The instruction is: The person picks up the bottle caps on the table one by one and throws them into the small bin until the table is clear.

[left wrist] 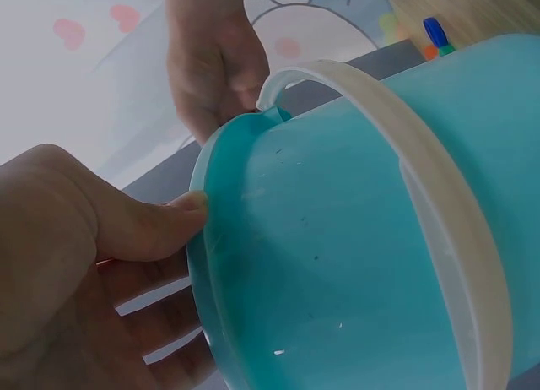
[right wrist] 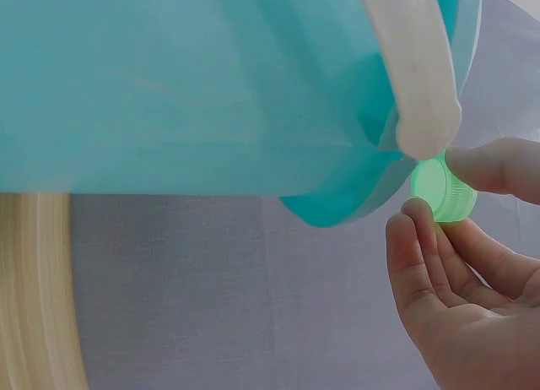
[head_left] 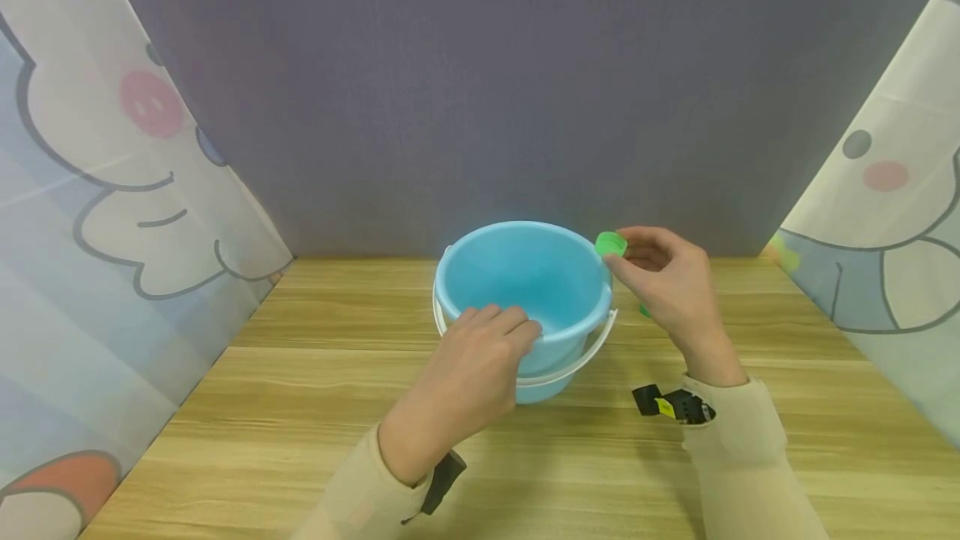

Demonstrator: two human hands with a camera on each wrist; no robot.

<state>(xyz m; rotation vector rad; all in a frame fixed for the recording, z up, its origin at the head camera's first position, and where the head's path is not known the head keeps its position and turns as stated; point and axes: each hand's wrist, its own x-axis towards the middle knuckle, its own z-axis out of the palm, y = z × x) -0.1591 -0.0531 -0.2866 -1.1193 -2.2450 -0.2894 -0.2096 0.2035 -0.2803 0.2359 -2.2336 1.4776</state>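
Observation:
A light blue bucket (head_left: 525, 273) stands upright on the wooden table, its white handle (head_left: 558, 375) hanging down at the front. My left hand (head_left: 480, 357) grips the near rim; in the left wrist view the thumb (left wrist: 160, 225) lies on the outer side and the fingers reach inside. At the bucket's right rim my right hand (head_left: 671, 282) pinches a green bottle cap (head_left: 611, 244) between thumb and fingertips. The right wrist view shows the ribbed side of the cap (right wrist: 456, 200), held close beside the rim and the handle's end.
Behind the bucket, partly hidden by my right hand, lies a small green thing (head_left: 645, 310). The left wrist view shows blue, green and orange items (left wrist: 437, 37) on the table. A grey wall (head_left: 480, 90) rises at the back, with cartoon-printed curtains (head_left: 150, 190) at both sides.

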